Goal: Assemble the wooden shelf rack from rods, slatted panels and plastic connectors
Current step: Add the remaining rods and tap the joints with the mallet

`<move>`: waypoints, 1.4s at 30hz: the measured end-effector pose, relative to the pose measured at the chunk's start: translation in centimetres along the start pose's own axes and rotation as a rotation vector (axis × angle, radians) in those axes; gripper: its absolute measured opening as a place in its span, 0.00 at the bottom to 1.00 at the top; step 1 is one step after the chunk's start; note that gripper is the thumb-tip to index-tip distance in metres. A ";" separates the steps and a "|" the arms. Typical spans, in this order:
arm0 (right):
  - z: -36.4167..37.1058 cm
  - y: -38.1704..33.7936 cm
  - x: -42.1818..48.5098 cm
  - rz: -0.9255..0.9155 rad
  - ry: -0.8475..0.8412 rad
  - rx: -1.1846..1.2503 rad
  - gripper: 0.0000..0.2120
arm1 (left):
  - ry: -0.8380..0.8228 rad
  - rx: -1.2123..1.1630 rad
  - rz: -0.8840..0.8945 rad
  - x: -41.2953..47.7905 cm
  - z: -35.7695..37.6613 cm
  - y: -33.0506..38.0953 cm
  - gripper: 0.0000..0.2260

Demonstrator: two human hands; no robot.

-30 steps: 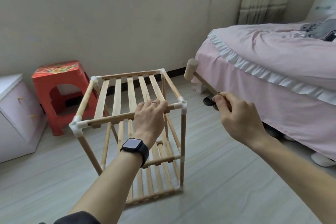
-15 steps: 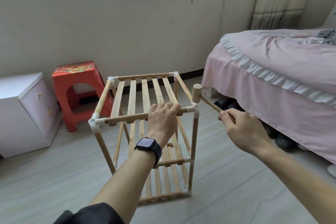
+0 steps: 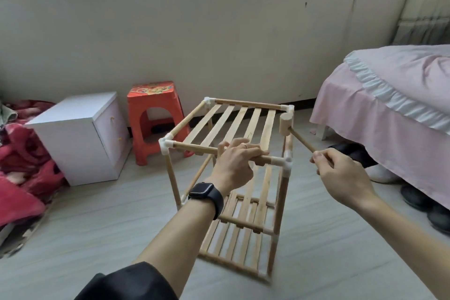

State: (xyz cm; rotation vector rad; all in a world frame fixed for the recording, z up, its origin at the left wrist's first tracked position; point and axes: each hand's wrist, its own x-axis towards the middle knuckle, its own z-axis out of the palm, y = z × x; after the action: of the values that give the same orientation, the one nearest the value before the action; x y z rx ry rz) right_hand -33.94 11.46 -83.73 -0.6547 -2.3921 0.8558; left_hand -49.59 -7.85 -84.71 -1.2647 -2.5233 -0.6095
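Observation:
The wooden shelf rack (image 3: 233, 126) stands upright on the floor, with slatted panels at the top, middle and bottom and white plastic connectors (image 3: 286, 161) at the corners. My left hand (image 3: 235, 162) grips the near top rod, fingers curled over it. My right hand (image 3: 341, 173) holds the thin handle of a small wooden mallet (image 3: 285, 124). The mallet head sits on the right top rod, just in front of the far right corner connector (image 3: 289, 108).
A red plastic stool (image 3: 153, 117) and a white bedside cabinet (image 3: 82, 134) stand left of the rack by the wall. A pink-covered bed (image 3: 389, 114) is on the right, with shoes (image 3: 423, 202) under its edge. Red cloth (image 3: 22, 173) lies at far left.
The mallet head came down from the air by the near right corner and moved along to the far right corner. My head lifted and turned left. My left hand kept its grip.

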 end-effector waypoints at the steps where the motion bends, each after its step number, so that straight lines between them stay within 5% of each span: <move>1: 0.6 -0.6 0.3 -0.008 -0.013 0.025 0.14 | -0.021 -0.002 -0.023 -0.4 -0.2 -0.2 0.24; 5: 2.5 -3.0 1.8 -0.035 -0.066 0.097 0.15 | -0.045 -0.021 -0.023 -1.8 -0.2 2.0 0.22; 10: 3.1 -3.9 3.5 -0.025 -0.145 0.215 0.14 | 0.063 -0.060 -0.035 -1.7 2.3 7.4 0.20; 17: 2.1 -2.9 4.5 -0.022 -0.275 0.255 0.15 | 0.290 -0.225 0.023 -1.6 2.8 6.2 0.06; 30: 5.3 -4.7 5.7 -0.272 -0.285 -0.199 0.14 | 0.170 -0.227 0.040 -5.7 -3.6 -1.3 0.14; 34: 7.2 -5.6 5.8 -0.329 -0.287 -0.275 0.16 | 0.132 -0.029 0.034 -7.7 -6.4 -5.1 0.19; 42: 9.3 -7.5 4.4 -0.454 -0.253 -0.339 0.15 | 0.223 0.381 0.045 -10.9 -8.5 -11.0 0.06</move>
State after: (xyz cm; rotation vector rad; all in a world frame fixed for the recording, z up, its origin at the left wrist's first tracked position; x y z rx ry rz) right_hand -44.83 4.83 -83.55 -0.1038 -2.7868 0.3590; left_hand -51.72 -25.38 -84.35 -1.0479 -2.2798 -0.2267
